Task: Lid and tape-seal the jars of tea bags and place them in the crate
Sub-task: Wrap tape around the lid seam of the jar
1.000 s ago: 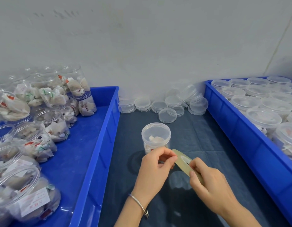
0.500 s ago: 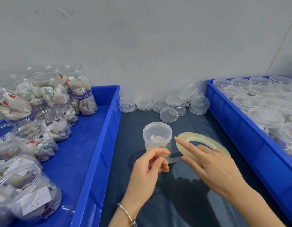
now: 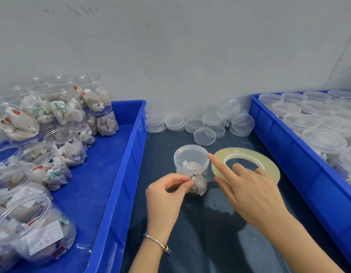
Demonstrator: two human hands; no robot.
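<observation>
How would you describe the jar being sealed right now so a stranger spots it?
Look at the dark mat between the two blue crates. The jar stands alone there, beside the flat tape roll. It is the only lidded jar outside a crate.

The tape roll (image 3: 247,154) now lies flat, right hand (image 3: 247,192) reaching over it toward the jar (image 3: 191,166), left hand (image 3: 166,196) pinching alongside.
</observation>
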